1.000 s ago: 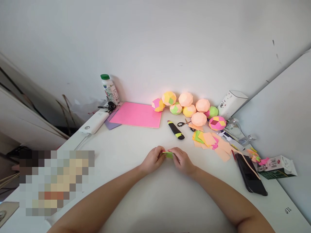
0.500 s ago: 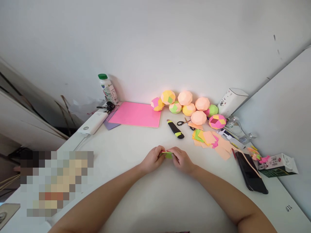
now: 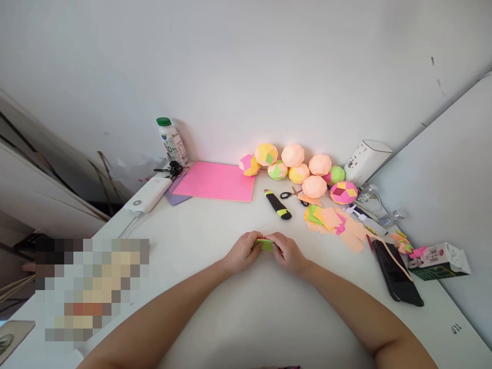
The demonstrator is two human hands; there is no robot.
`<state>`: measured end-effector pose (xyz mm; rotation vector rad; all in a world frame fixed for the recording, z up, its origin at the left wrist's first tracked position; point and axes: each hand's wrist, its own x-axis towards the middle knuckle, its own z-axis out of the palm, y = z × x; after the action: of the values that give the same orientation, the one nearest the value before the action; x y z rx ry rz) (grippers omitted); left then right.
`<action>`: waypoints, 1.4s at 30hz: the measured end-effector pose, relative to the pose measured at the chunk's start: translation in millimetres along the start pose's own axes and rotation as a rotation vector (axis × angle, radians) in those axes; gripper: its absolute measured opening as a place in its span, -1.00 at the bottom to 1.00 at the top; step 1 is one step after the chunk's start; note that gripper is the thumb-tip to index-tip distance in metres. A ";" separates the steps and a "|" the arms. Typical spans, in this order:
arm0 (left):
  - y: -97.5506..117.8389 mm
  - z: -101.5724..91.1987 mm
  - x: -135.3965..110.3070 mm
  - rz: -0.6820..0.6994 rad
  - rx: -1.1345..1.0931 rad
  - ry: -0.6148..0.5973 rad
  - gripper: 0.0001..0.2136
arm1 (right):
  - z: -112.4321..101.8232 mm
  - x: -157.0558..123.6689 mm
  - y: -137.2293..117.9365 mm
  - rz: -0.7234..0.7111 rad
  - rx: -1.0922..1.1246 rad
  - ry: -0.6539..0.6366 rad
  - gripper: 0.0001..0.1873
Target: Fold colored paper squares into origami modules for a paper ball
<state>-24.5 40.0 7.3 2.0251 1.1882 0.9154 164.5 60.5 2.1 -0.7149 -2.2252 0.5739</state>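
Note:
Both of my hands meet at the middle of the white table (image 3: 215, 230). My left hand (image 3: 242, 252) and my right hand (image 3: 287, 253) pinch a small folded green paper piece (image 3: 266, 245) between their fingertips, close to the table top. The fingers of both hands are curled tight on it. Most of the paper is hidden by my fingers. Beyond my right hand lies a loose pile of orange, green and pink paper squares (image 3: 332, 220).
Several folded paper balls (image 3: 303, 171) sit by the wall. Nearby lie a pink sheet (image 3: 215, 181), a black-and-yellow utility knife (image 3: 278, 205), scissors (image 3: 292, 195), a white power bank (image 3: 149, 195), a bottle (image 3: 171, 141), a dark phone (image 3: 395, 277) and a small carton (image 3: 438, 261).
My fingers have shifted slightly on the green paper, pressing it flatter. The hands stay in the same spot.

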 end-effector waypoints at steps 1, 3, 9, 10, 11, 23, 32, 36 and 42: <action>0.2 -0.1 0.0 0.001 0.001 -0.001 -0.87 | 0.1 -0.1 0.3 -0.003 -0.004 0.001 -0.58; 0.6 -0.4 -0.1 0.005 -0.001 -0.005 -0.86 | 0.2 -0.3 0.8 -0.004 -0.011 0.002 -0.58; 1.3 -0.9 -0.2 0.001 -0.005 -0.008 -0.87 | 0.4 -0.5 0.7 0.003 -0.015 0.005 -0.57; 1.3 -0.9 -0.3 -0.001 -0.004 -0.008 -0.87 | 0.4 -0.4 0.7 0.001 -0.012 0.008 -0.57; 1.2 -0.8 -0.3 0.001 -0.003 -0.009 -0.87 | 0.4 -0.3 0.6 -0.002 -0.009 0.010 -0.57; -1.5 0.8 -0.6 0.023 0.018 -0.005 -0.87 | -1.0 0.2 -1.6 0.014 -0.013 -0.003 -0.60; -0.8 0.4 -0.6 0.008 0.019 -0.005 -0.87 | -0.4 0.4 -1.2 0.020 -0.019 -0.006 -0.59; -2.0 0.9 -0.7 0.006 0.025 -0.005 -0.86 | -0.3 0.2 -0.8 0.023 -0.021 -0.007 -0.58; -0.3 -0.2 -0.6 0.011 0.016 -0.013 -0.87 | -0.3 0.1 -0.9 0.033 -0.026 -0.014 -0.59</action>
<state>-25.0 39.6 7.0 2.0484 1.1822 0.8997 164.3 59.9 2.8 -0.7642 -2.2408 0.5686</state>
